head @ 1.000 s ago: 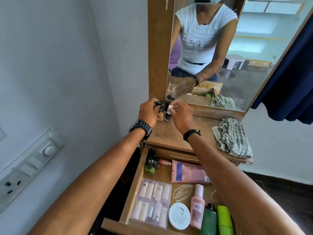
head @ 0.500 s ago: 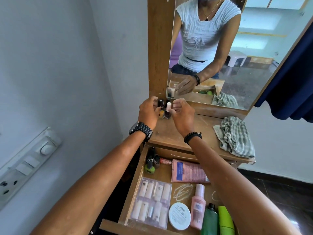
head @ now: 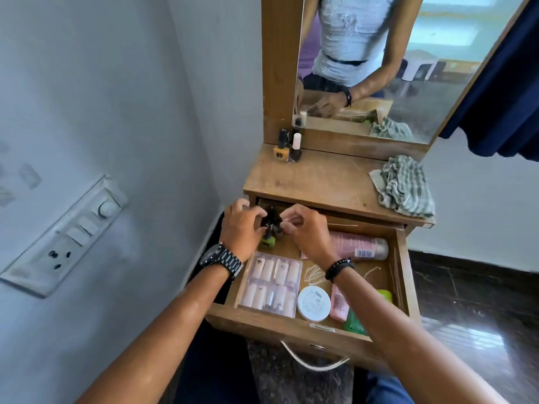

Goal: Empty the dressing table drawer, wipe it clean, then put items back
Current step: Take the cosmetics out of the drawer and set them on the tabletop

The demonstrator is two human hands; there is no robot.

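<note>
The wooden drawer point(head: 287, 325) of the dressing table stands pulled out. In its back left corner is a cluster of small nail polish bottles point(head: 270, 225), one of them green point(head: 267, 242). My left hand point(head: 240, 227) closes its fingers around the dark bottles there. My right hand point(head: 307, 233) pinches a small bottle beside them. Two nail polish bottles stand on the tabletop by the mirror frame: a yellow one point(head: 281, 153) and a dark one with a white cap point(head: 296, 148). A checked cloth point(head: 402, 185) lies crumpled on the tabletop's right side.
The drawer also holds a clear pack of false nails point(head: 271, 284), a white round jar point(head: 313, 303), a pink tube point(head: 360, 247), a pink bottle point(head: 338, 306) and a green bottle point(head: 354, 322). A switchboard point(head: 67, 237) is on the left wall. A navy curtain point(head: 501, 83) hangs right.
Both hands left the two bottles standing on the tabletop by the mirror and came down into the drawer's back left corner, onto the bottles there. My view tilted down.
</note>
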